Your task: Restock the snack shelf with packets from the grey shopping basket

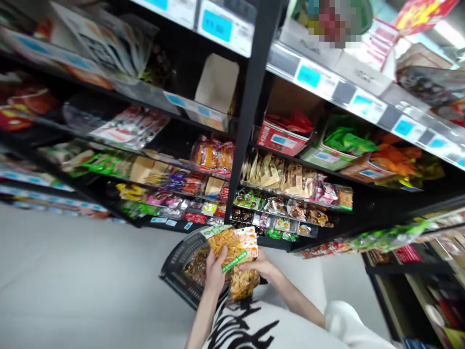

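Observation:
My left hand [215,271] grips a snack packet [227,245] with a clear front, golden-brown pieces inside and a green strip along its lower edge. Close beside it, my right hand [262,265] is closed on a second snack packet [242,283], which has an orange-and-white top and similar brown contents. The two packets overlap in front of my body. Below and to the left of them, a dark plastic shopping basket [173,264] with slotted sides contains more brown-looking goods, partly hidden by my left hand and the packets.
Black store shelves [254,106] with small snack packs rise ahead. Open boxes, including a red box [281,138] and a green-and-white box [329,157], sit at right. Another shelf unit [392,295] stands at lower right. Grey floor [80,281] extends at left.

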The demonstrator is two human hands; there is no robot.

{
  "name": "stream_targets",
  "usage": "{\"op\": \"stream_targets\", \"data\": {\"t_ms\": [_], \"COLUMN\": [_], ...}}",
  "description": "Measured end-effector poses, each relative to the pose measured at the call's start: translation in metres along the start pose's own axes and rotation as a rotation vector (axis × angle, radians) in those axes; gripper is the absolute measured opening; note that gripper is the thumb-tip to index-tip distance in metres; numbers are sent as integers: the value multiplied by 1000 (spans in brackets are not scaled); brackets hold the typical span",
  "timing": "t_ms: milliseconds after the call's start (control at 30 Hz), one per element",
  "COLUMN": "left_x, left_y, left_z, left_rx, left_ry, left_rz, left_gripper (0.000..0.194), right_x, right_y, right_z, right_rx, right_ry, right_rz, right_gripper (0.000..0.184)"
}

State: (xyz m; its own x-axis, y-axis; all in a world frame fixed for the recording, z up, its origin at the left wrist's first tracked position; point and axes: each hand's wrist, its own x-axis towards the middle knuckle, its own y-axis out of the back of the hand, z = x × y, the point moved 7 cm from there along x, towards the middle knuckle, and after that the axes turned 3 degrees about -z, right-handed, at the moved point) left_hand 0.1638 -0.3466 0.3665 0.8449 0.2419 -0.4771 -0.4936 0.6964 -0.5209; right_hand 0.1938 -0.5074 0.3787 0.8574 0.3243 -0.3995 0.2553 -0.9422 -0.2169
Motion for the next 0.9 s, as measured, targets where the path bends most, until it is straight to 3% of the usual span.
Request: {"op": "stream_targets", "data": {"t_ms": [100,267,400,467,567,667,800,900], "left_x": [-8,-23,-38,-49,-65,-75,-78,-81], "left_y": [-26,-54,-74,-91,-123,-141,-142,-151], "left_z": [-6,-3,7,2,-17,-42,-86,-100], "left_rx": [64,13,-35,45,292,566,767,882], "left_ry": [-6,46,124,168,112,-40,126,170], "left_rz": [-66,-87,-105,-197,-398,-460,-461,-436], "left_gripper": [68,64,64,61,51,50,63,66], "right_x": [-24,-57,-76,-83,-93,-104,-120,-128], "right_y": [3,28,62,77,89,99,125,151], "right_z": [8,15,2,-13,-41,-53,-34,-17], "right_rx": [117,292,365,355,281,219,212,156], "right_ry": [-16,11,8,42,140,189,118,42], "right_rz": [-6,114,242,254,208,185,251,243], "right_gripper": [53,49,48,47,46,51,59,58]}}
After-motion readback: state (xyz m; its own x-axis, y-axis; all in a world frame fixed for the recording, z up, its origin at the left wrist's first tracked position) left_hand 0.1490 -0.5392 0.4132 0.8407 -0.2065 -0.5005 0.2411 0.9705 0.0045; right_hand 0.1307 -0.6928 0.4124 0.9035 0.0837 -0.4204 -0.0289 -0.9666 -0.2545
